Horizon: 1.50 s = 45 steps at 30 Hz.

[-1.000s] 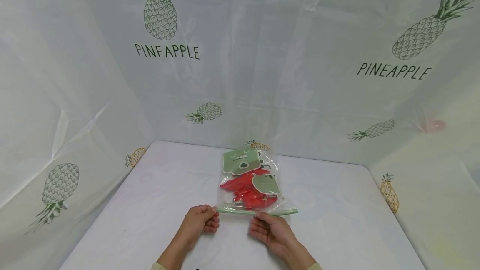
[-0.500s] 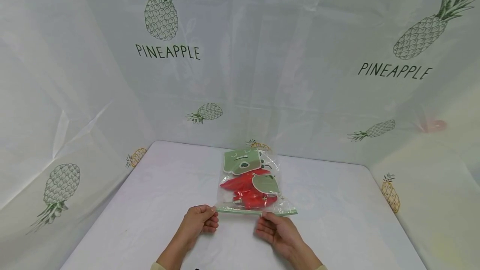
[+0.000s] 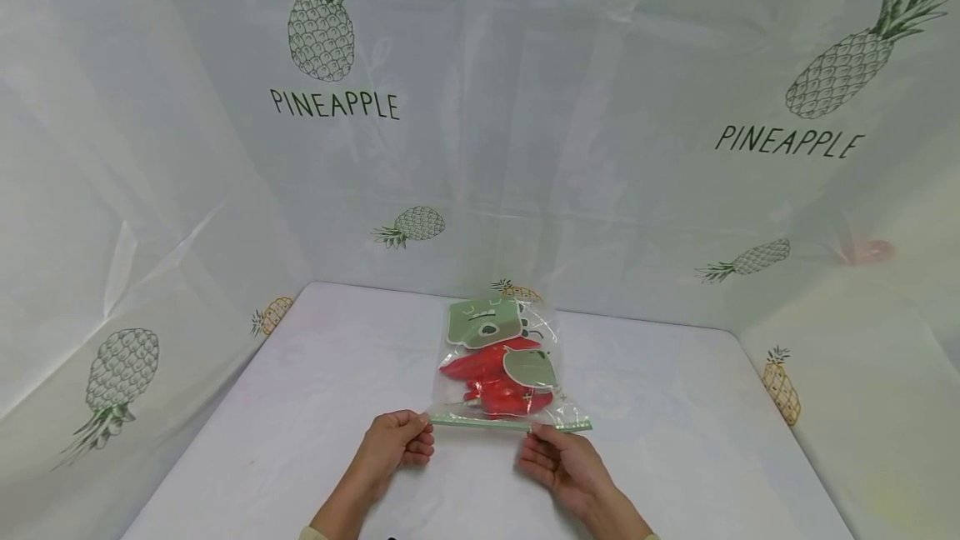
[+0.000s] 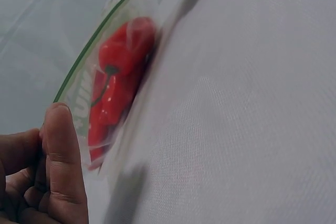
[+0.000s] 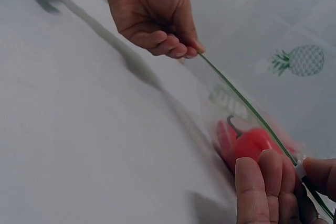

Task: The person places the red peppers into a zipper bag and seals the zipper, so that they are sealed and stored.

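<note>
A clear slider zip bag (image 3: 480, 423) with green printed shapes lies on the white table, its green-edged mouth toward me. Red peppers (image 3: 504, 398) with green stems show through the plastic. My left hand (image 3: 392, 445) pinches the left end of the zip strip between thumb and forefinger. Right of the strip's middle, my right hand (image 3: 566, 467) pinches a small whitish slider (image 5: 300, 170) between thumb and fingers, as the right wrist view shows. Between the two hands the green strip (image 4: 86, 45) runs taut. The right hand's other fingers are loosely bent below the strip.
The white-covered table (image 3: 675, 407) extends to both sides of the bag. Behind it and at the sides hangs a pale curtain (image 3: 540, 148) printed with pineapples. A faint red shape (image 3: 866, 252) shows through the curtain at the right.
My right hand has slid a short way to the right along the zip strip, with the slider. The left hand keeps its pinch at the corner, and the bag has shifted slightly left.
</note>
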Motion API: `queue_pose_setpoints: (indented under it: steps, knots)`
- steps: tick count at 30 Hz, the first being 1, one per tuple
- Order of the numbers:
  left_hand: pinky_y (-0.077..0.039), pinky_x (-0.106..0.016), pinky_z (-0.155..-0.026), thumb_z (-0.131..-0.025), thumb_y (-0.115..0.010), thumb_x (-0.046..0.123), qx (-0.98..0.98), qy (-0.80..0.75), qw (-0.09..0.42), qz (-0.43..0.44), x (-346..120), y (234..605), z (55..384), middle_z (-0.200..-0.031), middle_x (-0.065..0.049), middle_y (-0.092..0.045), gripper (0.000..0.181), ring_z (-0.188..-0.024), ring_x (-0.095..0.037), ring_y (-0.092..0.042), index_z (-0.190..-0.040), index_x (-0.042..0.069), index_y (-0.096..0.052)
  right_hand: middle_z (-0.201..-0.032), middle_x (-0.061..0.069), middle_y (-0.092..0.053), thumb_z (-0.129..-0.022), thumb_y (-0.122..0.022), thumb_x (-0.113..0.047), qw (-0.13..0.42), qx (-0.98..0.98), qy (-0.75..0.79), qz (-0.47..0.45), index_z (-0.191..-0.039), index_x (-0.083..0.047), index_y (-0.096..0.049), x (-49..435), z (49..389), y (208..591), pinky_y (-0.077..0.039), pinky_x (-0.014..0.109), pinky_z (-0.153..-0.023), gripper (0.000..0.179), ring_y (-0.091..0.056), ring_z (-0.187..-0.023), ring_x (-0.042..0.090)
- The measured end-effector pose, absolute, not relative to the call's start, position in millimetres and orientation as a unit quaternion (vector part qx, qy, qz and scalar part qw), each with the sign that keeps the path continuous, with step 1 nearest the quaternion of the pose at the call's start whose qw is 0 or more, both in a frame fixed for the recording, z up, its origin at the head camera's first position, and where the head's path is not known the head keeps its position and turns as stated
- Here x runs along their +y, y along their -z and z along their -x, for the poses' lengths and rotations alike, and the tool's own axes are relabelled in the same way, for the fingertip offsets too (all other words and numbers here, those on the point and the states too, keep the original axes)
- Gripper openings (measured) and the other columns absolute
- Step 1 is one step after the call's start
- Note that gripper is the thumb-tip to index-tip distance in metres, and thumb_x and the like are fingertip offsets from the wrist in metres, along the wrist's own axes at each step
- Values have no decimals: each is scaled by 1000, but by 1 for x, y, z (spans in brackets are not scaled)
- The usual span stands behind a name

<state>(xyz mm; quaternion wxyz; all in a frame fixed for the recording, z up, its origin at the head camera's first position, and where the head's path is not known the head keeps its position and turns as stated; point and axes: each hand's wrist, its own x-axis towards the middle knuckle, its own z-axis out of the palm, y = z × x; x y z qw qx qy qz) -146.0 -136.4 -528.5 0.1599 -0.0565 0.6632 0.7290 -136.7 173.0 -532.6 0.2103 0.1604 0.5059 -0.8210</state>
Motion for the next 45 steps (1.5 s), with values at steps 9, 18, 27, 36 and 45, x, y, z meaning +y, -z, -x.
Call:
queue_pose_setpoints:
  steps: [9,18,27,36,45]
  knots:
    - [-65,-25,-66,-107,-64,21,662,-730,160,59,-137,529,147,-81,-5,-70,35,-70,-12,-71,-106,-14,-65,-92,7,-78,-104,-67,-21,206,505,824,-152,-100,-5,-74,177,138,533,-67,41,-91,18,-78,-88,19]
    - [-65,-25,-66,-107,-64,22,666,-728,152,63,-140,529,148,-81,-5,-71,35,-71,-12,-71,-106,-13,-66,-92,7,-78,-104,-67,-19,202,509,822,-156,-100,-5,-75,184,136,532,-66,42,-91,17,-77,-87,18]
    - [-65,-25,-67,-107,-63,22,671,-723,150,65,-142,529,148,-82,-6,-71,35,-72,-13,-71,-106,-13,-66,-93,8,-77,-105,-66,-19,200,515,817,-165,-102,-3,-74,193,134,531,-66,42,-93,18,-76,-88,19]
    - [-65,-24,-67,-107,-63,21,665,-729,146,71,-143,531,151,-82,-6,-72,33,-72,-12,-70,-106,-13,-66,-93,8,-76,-104,-67,-18,190,523,815,-164,-103,-2,-73,202,131,531,-66,42,-93,17,-76,-89,19]
    - [-65,-24,-66,-109,-61,19,667,-729,132,84,-146,531,151,-82,-7,-71,32,-73,-13,-70,-106,-13,-66,-95,8,-78,-103,-69,-17,178,524,814,-176,-102,-4,-74,216,127,531,-65,42,-94,14,-76,-91,20]
